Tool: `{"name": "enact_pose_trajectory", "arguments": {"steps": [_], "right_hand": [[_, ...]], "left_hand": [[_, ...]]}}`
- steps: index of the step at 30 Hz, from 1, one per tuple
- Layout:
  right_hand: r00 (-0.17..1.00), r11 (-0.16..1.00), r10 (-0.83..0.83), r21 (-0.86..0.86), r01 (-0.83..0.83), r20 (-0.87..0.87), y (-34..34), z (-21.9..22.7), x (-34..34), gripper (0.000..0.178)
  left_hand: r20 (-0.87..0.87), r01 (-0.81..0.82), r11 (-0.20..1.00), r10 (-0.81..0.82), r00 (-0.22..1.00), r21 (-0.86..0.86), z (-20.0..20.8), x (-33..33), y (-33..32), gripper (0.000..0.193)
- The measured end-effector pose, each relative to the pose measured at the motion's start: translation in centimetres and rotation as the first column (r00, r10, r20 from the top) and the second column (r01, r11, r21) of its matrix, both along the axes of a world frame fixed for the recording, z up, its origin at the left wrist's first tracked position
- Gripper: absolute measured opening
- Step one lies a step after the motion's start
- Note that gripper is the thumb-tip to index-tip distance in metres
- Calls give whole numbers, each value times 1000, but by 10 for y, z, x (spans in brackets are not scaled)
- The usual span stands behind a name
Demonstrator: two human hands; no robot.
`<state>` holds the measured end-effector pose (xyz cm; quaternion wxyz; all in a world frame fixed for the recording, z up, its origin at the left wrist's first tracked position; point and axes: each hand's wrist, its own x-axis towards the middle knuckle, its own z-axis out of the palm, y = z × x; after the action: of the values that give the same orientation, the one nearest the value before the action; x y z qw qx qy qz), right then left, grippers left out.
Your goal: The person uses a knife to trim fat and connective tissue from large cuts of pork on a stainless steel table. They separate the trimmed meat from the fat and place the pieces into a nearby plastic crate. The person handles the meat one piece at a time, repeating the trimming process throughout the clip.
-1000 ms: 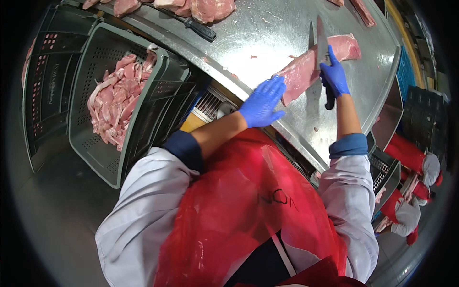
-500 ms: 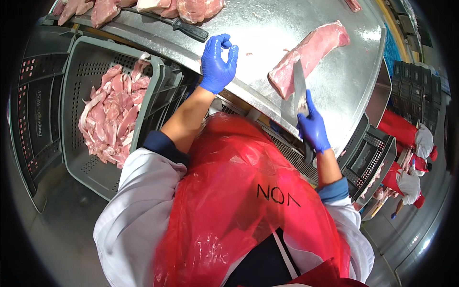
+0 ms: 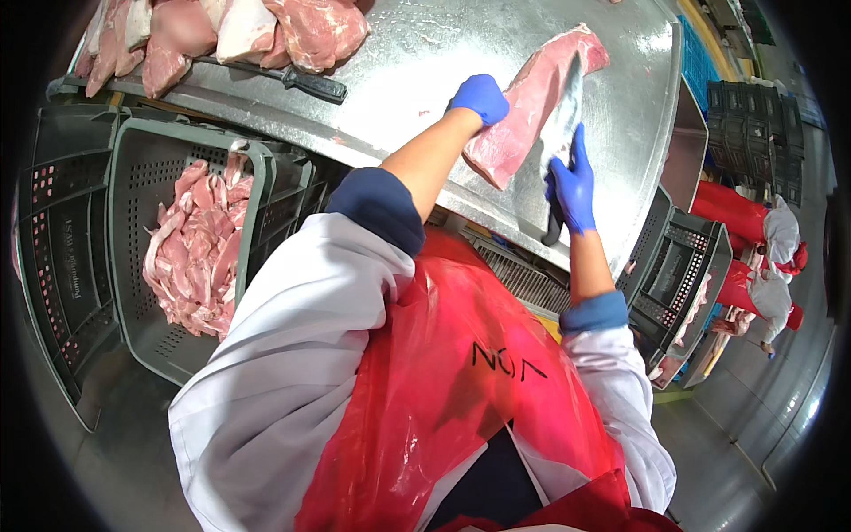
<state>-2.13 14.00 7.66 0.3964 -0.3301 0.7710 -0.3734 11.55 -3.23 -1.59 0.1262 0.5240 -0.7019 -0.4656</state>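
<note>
A long pale pink piece of boneless meat, like a pork loin [image 3: 521,113], lies slantwise on the metal table [image 3: 425,53]. My left hand [image 3: 481,99], in a blue glove, is closed at the loin's left edge; its fingertips are hidden behind the knuckles. In my right hand [image 3: 574,191], also gloved in blue, is a knife with a dark handle [image 3: 553,222]. Its broad shiny blade [image 3: 567,97] points away from me along the loin's right side, the tip close against or over the meat.
Several larger meat pieces [image 3: 310,35] are heaped at the table's far left, beside a second knife with a black handle [image 3: 317,87]. A grey perforated crate [image 3: 133,293] with meat trimmings [image 3: 195,257] stands left, below table height. More dark crates [image 3: 683,275] and people in red aprons [image 3: 745,222] are at right.
My left hand has moved right across the table to the loin's left edge and turned knuckles up. My right hand has brought the knife farther along the loin's right side. The view has shifted.
</note>
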Motion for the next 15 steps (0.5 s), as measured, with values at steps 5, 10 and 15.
{"name": "enact_pose_trajectory", "arguments": {"steps": [5,10,15], "right_hand": [[935,970,241,109,-219,-262,-78,-40,11,74],[899,862,435,314,-398,-53,-14,-7,34,72],[896,845,442,348,-406,-28,-26,-8,27,74]], "left_hand": [[-14,115,985,-118,993,-131,-31,4,-16,34],[-280,-56,995,77,957,81,-24,21,-15,19],[-541,14,988,71,838,152,10,33,2,8]]}}
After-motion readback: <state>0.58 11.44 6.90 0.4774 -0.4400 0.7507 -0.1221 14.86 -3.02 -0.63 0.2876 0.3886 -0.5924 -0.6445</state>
